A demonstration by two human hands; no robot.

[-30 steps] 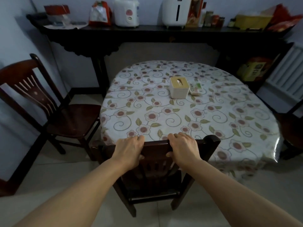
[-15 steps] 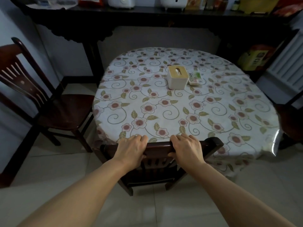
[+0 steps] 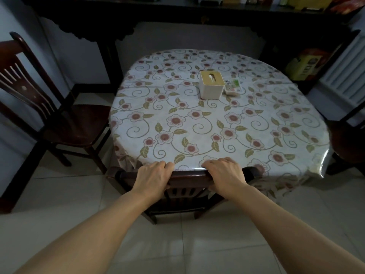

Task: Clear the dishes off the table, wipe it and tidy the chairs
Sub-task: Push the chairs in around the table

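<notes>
1. While both hands clamp its top rail, the chair (image 3: 187,178) sits tucked against the bench (image 3: 217,123) near edge.
2. Left hand (image 3: 152,177) grips left of centre, right hand (image 3: 225,176) beside it, apart.

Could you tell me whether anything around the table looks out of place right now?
Only the chair on the left: it stands pulled out and apart from the table, while both hands grip the near chair at the table's edge.
</notes>
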